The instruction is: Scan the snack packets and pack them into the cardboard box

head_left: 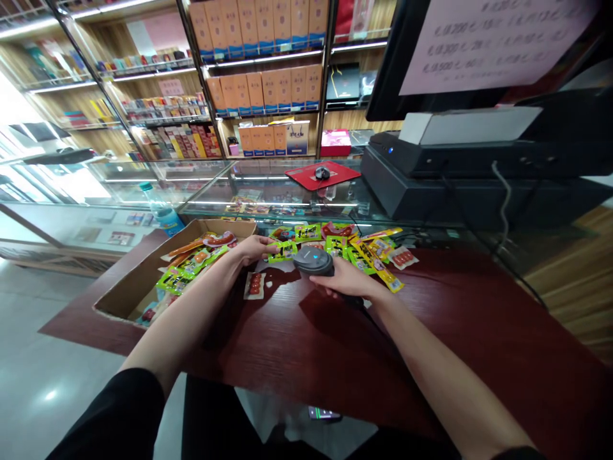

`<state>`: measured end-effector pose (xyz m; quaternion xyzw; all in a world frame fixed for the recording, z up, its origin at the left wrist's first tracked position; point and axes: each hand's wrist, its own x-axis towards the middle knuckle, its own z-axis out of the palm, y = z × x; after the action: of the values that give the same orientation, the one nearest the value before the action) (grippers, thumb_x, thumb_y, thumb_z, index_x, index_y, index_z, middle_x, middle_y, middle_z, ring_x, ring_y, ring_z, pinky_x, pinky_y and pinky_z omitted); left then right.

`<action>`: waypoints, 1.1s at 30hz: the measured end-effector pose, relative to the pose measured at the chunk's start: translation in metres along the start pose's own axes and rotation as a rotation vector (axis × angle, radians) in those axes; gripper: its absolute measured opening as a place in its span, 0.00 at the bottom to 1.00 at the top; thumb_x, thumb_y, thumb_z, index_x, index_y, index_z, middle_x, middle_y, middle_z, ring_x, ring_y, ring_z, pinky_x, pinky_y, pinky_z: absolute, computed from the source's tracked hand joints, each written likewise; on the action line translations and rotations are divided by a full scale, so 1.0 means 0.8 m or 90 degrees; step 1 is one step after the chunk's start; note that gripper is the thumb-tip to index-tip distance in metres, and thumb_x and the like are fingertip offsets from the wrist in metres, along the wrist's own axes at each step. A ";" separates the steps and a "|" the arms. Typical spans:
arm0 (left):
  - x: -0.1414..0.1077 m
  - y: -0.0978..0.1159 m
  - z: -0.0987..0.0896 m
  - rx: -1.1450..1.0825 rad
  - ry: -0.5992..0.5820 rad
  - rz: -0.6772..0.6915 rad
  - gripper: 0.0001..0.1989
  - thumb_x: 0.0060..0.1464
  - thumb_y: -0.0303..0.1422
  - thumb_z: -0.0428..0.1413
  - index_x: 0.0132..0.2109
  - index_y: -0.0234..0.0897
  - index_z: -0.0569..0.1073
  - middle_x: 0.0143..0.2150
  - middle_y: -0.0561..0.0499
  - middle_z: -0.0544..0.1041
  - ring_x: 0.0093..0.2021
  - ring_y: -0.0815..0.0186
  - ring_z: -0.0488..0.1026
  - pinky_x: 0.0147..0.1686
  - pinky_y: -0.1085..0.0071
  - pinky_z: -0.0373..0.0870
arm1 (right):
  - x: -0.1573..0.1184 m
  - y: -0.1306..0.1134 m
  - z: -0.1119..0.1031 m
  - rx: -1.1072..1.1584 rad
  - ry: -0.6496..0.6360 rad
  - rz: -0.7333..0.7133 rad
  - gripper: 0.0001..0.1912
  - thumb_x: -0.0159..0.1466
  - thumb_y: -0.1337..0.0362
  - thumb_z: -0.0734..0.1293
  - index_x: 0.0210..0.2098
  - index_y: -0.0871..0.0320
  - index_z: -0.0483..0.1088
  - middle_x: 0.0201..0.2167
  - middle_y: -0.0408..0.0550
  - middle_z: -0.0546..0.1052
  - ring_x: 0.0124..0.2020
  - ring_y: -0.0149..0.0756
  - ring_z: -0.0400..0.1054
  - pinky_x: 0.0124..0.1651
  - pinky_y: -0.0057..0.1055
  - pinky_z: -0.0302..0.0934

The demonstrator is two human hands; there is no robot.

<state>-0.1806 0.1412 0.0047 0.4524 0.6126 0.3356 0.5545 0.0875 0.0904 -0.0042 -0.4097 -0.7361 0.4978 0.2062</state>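
dark red counter [287,345], packet [282,252] between hands

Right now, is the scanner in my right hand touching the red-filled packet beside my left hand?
Apart. The head view shows dark-red desktop between the scanner, gripped in your right hand, and the red-filled packet beside your left hand.

Bare table [287,332] lies open in front of the packets [357,255]; the carton's wall [112,313] bounds it left, a cable [383,326] crosses its right side.
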 end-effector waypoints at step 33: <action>-0.162 0.001 -0.191 0.203 0.218 0.195 0.19 0.33 0.39 0.70 0.32 0.33 0.78 0.26 0.49 0.77 0.24 0.68 0.71 0.26 0.73 0.63 | 0.040 -0.073 0.099 -0.058 -0.013 -0.139 0.20 0.56 0.56 0.72 0.43 0.61 0.71 0.20 0.42 0.74 0.20 0.32 0.68 0.23 0.29 0.65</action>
<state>-0.3338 0.0351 0.0786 0.5582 0.6670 0.3862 0.3073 -0.0103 0.0616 0.0123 -0.3309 -0.8001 0.4428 0.2329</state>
